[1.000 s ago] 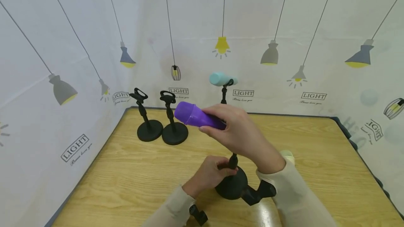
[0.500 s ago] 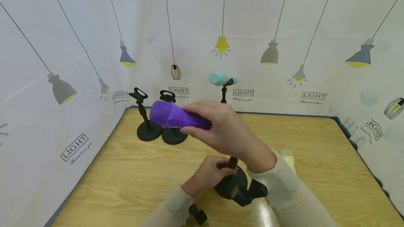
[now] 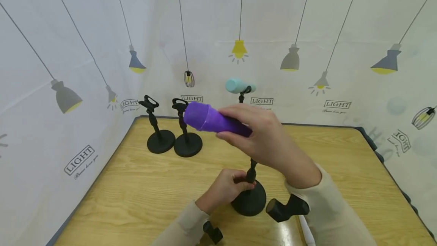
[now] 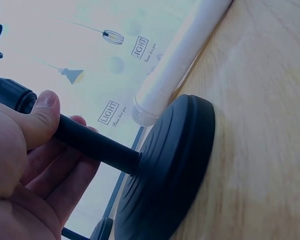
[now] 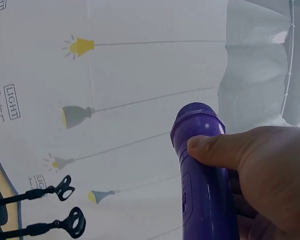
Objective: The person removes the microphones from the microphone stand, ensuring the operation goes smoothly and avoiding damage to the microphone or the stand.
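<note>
In the head view, my right hand [image 3: 268,134] grips a purple microphone [image 3: 199,117] by its handle, its head pointing left. The right wrist view shows the thumb laid along the upper body of this purple microphone [image 5: 205,185]. Below, my left hand [image 3: 227,187] holds the stem of a black microphone stand [image 3: 249,202] standing on the table. Seen from the left wrist, thumb and fingers are around the stem, above the round base [image 4: 165,170]. The top of this stand is hidden behind my right hand in the head view.
Two black microphone stands [image 3: 160,141] with bare clips stand at the back left. A turquoise microphone [image 3: 235,85] lies in another stand's clip at the back. A white microphone [image 4: 175,65] rests on the wooden table [image 3: 143,193], beside the held stand's base. Printed fabric surrounds the table.
My right hand carried the purple microphone left, then back right. A pale green microphone by the right sleeve is now hidden behind the arm. The left hand has kept its hold on the stand.
</note>
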`<state>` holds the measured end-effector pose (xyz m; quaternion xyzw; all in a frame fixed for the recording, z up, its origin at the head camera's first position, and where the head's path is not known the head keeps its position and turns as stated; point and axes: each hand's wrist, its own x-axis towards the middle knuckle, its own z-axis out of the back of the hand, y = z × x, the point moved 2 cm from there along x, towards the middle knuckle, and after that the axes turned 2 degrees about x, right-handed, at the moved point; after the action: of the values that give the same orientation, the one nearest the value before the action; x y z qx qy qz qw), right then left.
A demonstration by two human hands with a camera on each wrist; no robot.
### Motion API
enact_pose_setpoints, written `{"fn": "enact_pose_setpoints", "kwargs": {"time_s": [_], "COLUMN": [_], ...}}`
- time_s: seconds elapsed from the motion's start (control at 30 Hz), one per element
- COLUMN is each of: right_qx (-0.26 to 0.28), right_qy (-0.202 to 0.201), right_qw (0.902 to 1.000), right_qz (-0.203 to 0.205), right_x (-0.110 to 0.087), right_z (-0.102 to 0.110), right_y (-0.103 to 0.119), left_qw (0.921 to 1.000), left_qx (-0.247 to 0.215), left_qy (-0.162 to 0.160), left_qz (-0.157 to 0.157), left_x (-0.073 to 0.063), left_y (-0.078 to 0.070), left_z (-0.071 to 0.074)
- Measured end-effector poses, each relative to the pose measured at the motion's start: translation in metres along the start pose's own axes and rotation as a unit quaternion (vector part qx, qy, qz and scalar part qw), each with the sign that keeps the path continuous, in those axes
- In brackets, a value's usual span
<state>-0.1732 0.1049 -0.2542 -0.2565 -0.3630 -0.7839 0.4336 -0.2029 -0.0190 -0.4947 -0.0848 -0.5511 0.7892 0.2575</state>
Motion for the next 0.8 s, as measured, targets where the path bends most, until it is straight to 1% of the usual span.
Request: {"fn": "enact_pose_setpoints", "kwargs": {"time_s": [0.17, 0.27, 0.43, 0.63, 0.8], "right_qx": [-0.026, -0.032, -0.039, -0.040, -0.038], "right_qy": [-0.016, -0.023, -0.045, -0.085, -0.111], "right_qw": [0.9994, 0.9987, 0.9960, 0.9888, 0.9797], "right_qz": [-0.015, -0.033, -0.067, -0.116, -0.163], "right_x": [-0.010, -0.018, -0.029, -0.042, -0.061], "right_z": [0.011, 0.017, 0.025, 0.039, 0.049], "right_y": [-0.012, -0.019, -0.030, -0.042, -0.053], "left_qw": [0.9999, 0.9997, 0.9996, 0.9989, 0.9985], "left_qx": [-0.004, -0.008, -0.012, -0.022, -0.027], "left_qy": [-0.001, -0.002, -0.003, -0.002, 0.000], "left_qz": [0.011, 0.022, 0.025, 0.041, 0.048], "left_x": [0.001, 0.001, -0.001, 0.000, -0.002], "left_y": [0.000, 0.001, 0.001, 0.002, 0.003], "left_z": [0.000, -0.001, 0.000, 0.000, -0.002]}}
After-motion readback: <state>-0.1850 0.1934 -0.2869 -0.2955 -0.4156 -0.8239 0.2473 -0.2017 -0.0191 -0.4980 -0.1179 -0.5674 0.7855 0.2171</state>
